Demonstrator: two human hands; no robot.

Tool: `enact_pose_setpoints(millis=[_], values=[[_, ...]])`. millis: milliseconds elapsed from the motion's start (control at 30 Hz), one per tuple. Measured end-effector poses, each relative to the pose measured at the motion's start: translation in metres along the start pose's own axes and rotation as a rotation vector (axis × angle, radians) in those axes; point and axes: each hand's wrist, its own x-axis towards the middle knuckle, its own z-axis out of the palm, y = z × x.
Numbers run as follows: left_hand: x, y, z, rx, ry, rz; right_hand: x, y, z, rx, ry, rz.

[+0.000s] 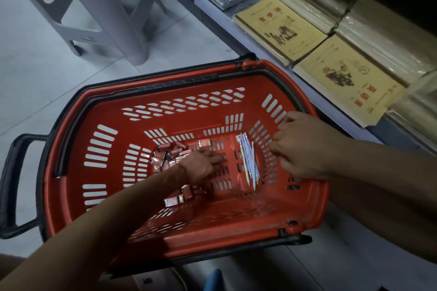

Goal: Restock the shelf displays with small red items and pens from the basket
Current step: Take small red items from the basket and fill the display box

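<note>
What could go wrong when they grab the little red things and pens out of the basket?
1. The pens are thin and lie beside the slotted wall of the basket, so one might poke through a slot when grabbed.
2. The small red items lie loose on red plastic in dim light. A few near the forearm of the left hand may get missed.

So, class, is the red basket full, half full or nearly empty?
The basket is nearly empty: only a scatter of small red items and a few pens lie on its floor, much of it bare.
</note>
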Motion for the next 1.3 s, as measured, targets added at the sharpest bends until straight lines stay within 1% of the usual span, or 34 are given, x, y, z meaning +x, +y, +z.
enact_pose_setpoints(millis=[133,267,367,433,500,567,600,667,733,800,933,1000,1033,1100,1167,1200,1300], values=[[-0.056,-0.027,0.019,0.011,-0.085,-0.1,-0.001,-0.001,-0.002,0.029,0.01,-0.005],[-0.096,-0.046,0.03,0.14,-0.014,-0.12,-0.001,-0.002,-0.002,0.043,0.026,-0.006],[-0.08,-0.038,0.013,0.152,0.029,-0.028,0.0,-0.002,0.0,0.053,0.047,0.003],[-0.053,-0.024,0.003,0.111,0.048,0.006,0.001,-0.001,0.001,0.038,0.026,0.01],[-0.021,-0.01,-0.007,0.051,0.025,-0.032,0.0,-0.001,0.002,0.026,-0.005,0.01],[0.003,0.001,-0.013,0.034,-0.038,-0.116,0.0,-0.002,0.001,0.026,-0.009,0.005],[0.007,0.002,-0.015,0.032,-0.063,-0.144,0.0,-0.001,0.001,0.032,-0.005,0.005],[-0.002,-0.005,-0.008,0.011,-0.053,-0.167,0.001,0.0,0.002,0.03,-0.008,0.002],[-0.024,-0.016,0.003,0.034,-0.019,-0.143,0.002,0.0,0.004,0.026,-0.002,0.005],[-0.045,-0.024,0.01,0.067,-0.023,-0.11,0.002,0.0,0.004,0.023,0.021,0.001],[-0.066,-0.036,0.019,0.156,-0.114,-0.076,0.001,0.0,0.001,0.015,0.018,-0.002],[-0.068,-0.04,0.023,0.201,-0.105,-0.059,0.001,0.0,0.002,0.006,0.026,0.002],[-0.065,-0.038,0.019,0.211,-0.087,-0.037,0.001,0.0,0.003,0.0,0.027,0.005],[-0.049,-0.027,0.007,0.213,0.027,0.03,0.001,-0.001,0.004,-0.01,0.017,0.002],[-0.03,-0.014,-0.006,0.163,0.146,0.072,0.002,-0.001,0.003,-0.009,0.022,0.001],[-0.022,-0.008,-0.01,0.139,0.162,0.076,0.002,0.0,0.002,-0.009,0.029,0.002],[-0.009,0.004,-0.005,0.105,0.058,0.082,0.001,0.0,0.003,0.003,0.032,0.003]])
